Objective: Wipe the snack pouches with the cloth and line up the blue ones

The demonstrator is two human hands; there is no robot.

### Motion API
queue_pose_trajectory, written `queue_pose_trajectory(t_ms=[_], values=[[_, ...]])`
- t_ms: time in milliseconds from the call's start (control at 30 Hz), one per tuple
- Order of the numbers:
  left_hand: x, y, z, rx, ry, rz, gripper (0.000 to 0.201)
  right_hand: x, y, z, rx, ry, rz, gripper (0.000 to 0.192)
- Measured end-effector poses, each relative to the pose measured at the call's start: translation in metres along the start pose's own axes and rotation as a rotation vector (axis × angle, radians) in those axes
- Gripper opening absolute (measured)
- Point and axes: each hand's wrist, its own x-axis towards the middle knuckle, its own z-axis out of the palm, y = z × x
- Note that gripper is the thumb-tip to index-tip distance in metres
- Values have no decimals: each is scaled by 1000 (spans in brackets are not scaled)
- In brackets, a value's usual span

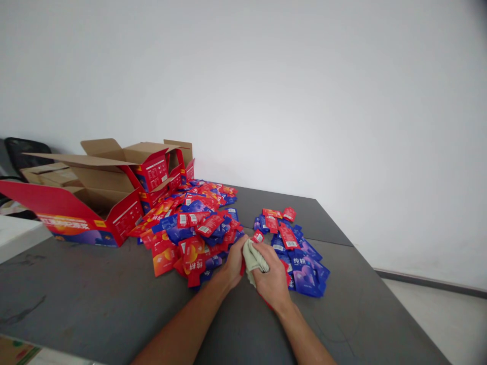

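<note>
My right hand [273,276] is closed around a folded pale green cloth [254,257] and presses it over a red pouch [258,236], most of which is hidden. On the other side, my left hand [235,259] grips the same pouch by its left edge, where a red strip shows along the fingers. To the left of my hands lies a large heap of red and blue pouches [194,253]. A smaller pile of blue and red pouches [304,266] is just right of my right hand.
Open red cardboard boxes [91,223] line the left side of the dark grey table [365,314]. A white surface [23,235] adjoins at far left, with a black chair [28,152] behind. A plain white wall [289,101] rises beyond the table.
</note>
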Motion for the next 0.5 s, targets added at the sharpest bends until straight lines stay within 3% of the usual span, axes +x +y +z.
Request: queue_pose_trajectory(t_ms=[300,400,500], values=[[-10,2,9,24,-168,8,31,10,23,-18,-154,235,70,40],[-9,1,8,10,-208,40,32,9,23,-18,-139,189,22,42],[-6,3,3,12,-195,70,39,5,15,-10,-74,26,-38,52]])
